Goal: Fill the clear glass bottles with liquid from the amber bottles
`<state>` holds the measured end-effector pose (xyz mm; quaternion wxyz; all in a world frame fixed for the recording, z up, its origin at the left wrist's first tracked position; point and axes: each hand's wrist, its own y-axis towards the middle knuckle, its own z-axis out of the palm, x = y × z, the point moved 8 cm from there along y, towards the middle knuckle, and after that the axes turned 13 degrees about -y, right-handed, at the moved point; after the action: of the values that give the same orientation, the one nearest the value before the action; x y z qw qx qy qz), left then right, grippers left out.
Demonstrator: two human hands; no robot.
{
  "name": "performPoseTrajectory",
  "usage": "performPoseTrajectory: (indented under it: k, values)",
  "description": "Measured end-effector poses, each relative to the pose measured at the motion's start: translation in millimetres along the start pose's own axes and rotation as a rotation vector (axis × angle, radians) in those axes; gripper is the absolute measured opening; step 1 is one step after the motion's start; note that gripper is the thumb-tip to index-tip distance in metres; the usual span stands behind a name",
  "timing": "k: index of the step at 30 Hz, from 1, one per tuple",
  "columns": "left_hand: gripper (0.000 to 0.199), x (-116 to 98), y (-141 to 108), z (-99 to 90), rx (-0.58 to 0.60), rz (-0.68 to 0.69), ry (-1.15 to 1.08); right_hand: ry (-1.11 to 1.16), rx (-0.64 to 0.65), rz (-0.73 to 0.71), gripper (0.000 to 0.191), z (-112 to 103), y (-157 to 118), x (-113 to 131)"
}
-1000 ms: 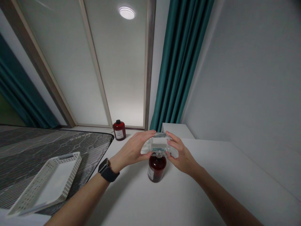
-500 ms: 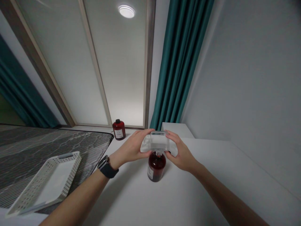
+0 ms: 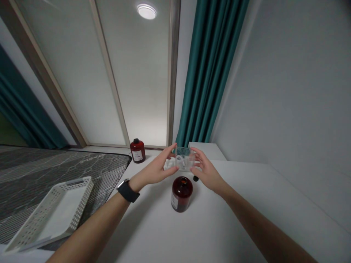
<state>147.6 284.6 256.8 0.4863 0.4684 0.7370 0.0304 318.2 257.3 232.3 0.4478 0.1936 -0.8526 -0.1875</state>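
White and smooth, the table stretches beneath both forearms. Beyond its left edge lies a grey patterned surface carrying a white perforated plastic basket. The left hand, with a black-banded watch at its wrist, and the right hand are apart, their fingers and thumbs clamped on opposite sides of a clear, box-shaped container. It is held above the table, beyond a dark red, round-shouldered bottle standing upright and open-necked, well in from the edges. A red bottle with a black cap stands at the far left corner. Smallest is a small black round piece, near the right thumb.
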Motion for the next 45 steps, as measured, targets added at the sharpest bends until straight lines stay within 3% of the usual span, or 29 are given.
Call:
performPoseTrajectory:
  k: [5, 12, 16, 18, 20, 23, 27, 30, 34, 38, 45]
  values:
    - [0.087, -10.6, -0.6, 2.7, 0.067, 0.096, 0.08, 0.202, 0.068, 0.19, 0.048, 10.3, 2.6, -15.0]
    - [0.074, -13.7, -6.3, -14.9, -0.139, 0.068, 0.113, 0.311, 0.044, 0.258, 0.046, 12.5, -1.9, -9.4]
    - [0.068, -6.1, -20.6, -28.1, -0.233, -0.037, 0.069, 0.258, -0.153, 0.28, 0.043, 3.1, -28.9, -18.2]
    - [0.066, -3.3, -30.4, -33.3, -0.272, -0.065, 0.051, 0.17, -0.186, 0.272, 0.044, 9.4, -49.4, -20.8]
    - [0.063, -0.3, -41.0, -36.5, -0.31, -0.084, 0.042, 0.109, -0.162, 0.243, 0.06, 24.7, -67.7, -19.8]
    - [0.06, 7.4, -57.6, -36.7, -0.356, -0.118, 0.035, 0.067, -0.098, 0.279, 0.086, 52.1, -84.0, -18.9]
    - [0.06, 25.8, -80.2, -32.5, -0.409, -0.17, -0.027, 0.073, -0.119, 0.37, 0.097, 68.5, -81.1, -15.6]
    - [0.061, 43.3, -93.3, -28.7, -0.423, -0.2, -0.078, 0.068, -0.136, 0.397, 0.093, 70.8, -73.3, -13.0]
    - [0.06, 63.0, -103.0, -27.6, -0.442, -0.231, -0.143, 0.004, -0.146, 0.399, 0.069, 68.3, -68.9, -15.8]
    - [0.059, 70.3, -106.5, -25.6, -0.426, -0.265, -0.16, 0.024, -0.044, 0.327, 0.061, 65.2, -60.9, -19.5]
    - [0.059, 65.4, -109.1, -19.8, -0.408, -0.305, -0.12, 0.309, 0.255, 0.244, 0.061, 57.1, -51.5, -28.5]
